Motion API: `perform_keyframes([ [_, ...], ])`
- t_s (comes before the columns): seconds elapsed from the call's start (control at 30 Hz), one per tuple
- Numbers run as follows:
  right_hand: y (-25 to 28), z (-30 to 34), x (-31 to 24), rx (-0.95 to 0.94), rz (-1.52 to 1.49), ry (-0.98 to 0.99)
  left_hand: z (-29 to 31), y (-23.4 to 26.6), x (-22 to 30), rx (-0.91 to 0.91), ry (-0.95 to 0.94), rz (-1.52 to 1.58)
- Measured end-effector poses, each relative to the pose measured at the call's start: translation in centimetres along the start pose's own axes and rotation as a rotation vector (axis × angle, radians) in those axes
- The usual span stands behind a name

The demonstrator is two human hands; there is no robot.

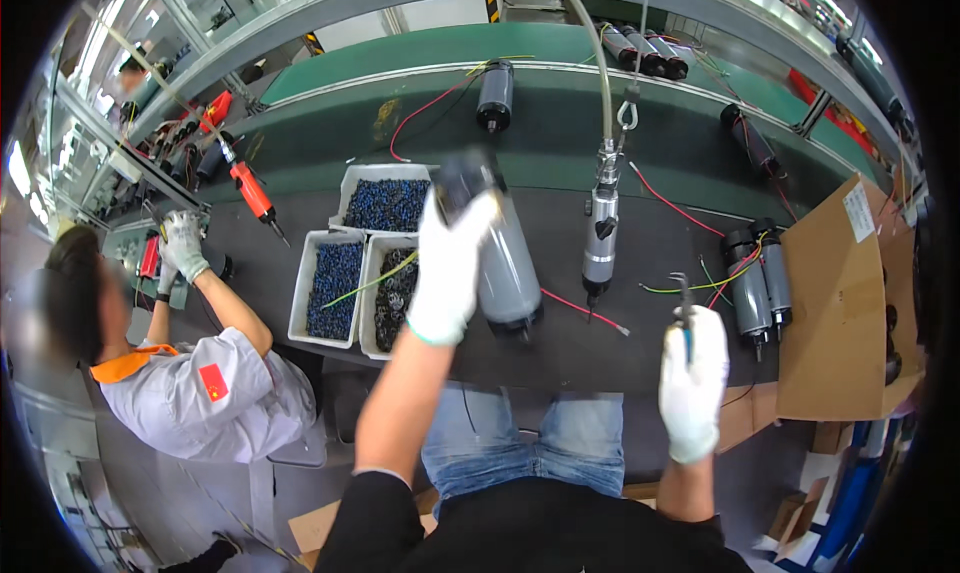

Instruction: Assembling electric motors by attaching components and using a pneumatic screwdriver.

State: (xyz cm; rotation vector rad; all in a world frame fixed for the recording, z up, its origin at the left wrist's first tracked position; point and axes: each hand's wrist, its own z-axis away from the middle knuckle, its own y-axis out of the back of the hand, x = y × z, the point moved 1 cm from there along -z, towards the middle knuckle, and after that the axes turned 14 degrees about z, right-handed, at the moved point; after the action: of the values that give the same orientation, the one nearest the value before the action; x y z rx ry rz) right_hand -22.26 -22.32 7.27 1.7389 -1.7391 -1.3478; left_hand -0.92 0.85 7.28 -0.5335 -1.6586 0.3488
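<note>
My left hand [447, 268], in a white glove, is closed around a grey cylindrical motor [508, 263] with black end caps. The motor is tilted over the dark bench, its upper end blurred. A red wire [585, 311] shows beside its lower end, and a yellow-green wire [372, 281] stretches to the left of my hand. My gloved right hand [694, 383] is closed on a slim tool with a hooked metal tip [682, 283] and a dark blue part between the fingers; its exact kind is unclear. Near it, several grey motors [750, 291] stand at the right.
A metal power screwdriver [600, 235] hangs in the middle on a hose. White bins [295, 308] hold small blue parts and black rings. An open cardboard box [830, 313] stands at right. At left, a co-worker [200, 383] sits near a hanging red screwdriver [250, 191]. More motors [495, 95] lie behind.
</note>
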Motion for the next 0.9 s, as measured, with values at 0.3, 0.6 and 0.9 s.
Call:
perform_keyframes([
  [0.3, -9.7, 1.7, 4.5, -0.074, 0.327, -0.017, -36.4, 9.2, 6.0, 0.04, 0.117, -1.28],
  [0.6, -10.5, 1.2, 4.3, -0.159, 0.328, -0.094, -47.4, 25.5, -0.3, 0.313, -0.127, -1.92],
  [0.9, -7.9, 0.5, 5.5, -0.103, 0.371, -0.124, -41.3, 0.9, -18.8, -0.718, -0.158, -1.867],
])
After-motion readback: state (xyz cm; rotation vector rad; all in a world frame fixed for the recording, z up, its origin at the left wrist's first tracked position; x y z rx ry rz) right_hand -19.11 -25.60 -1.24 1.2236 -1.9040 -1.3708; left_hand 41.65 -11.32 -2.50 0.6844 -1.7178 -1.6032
